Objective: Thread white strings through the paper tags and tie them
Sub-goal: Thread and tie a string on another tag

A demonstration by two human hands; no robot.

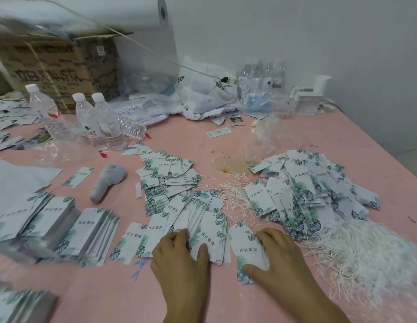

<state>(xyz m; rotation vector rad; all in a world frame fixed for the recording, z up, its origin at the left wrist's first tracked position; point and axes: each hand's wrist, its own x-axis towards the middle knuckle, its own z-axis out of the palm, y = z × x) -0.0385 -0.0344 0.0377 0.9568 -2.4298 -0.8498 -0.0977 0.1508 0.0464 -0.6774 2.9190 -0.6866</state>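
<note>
Surface: a pink table point(261, 134) set against a white wall, strewn with leaf-printed paper tags
Left hand point(179, 255): palm down, fingers bent over the near end of a fanned stack of tags point(210, 227), thumb lying on its top card
Right hand point(279, 252): fingers curled over the right edge of a single tag point(246, 247), thumb pressing its lower corner to the table
Between the hands: the stack and the single tag lie side by side, nearly touching
Beyond the hands: loose white strings point(233, 194) trail between two scattered heaps of tags
Right of the right hand: a thick bundle of white strings point(366, 250), just beside the wrist
Left of the left hand: neat tag stacks point(51, 220) and a grey handheld tool point(107, 183)
Far left: water bottles point(95, 117) before a cardboard box point(56, 64)
</note>
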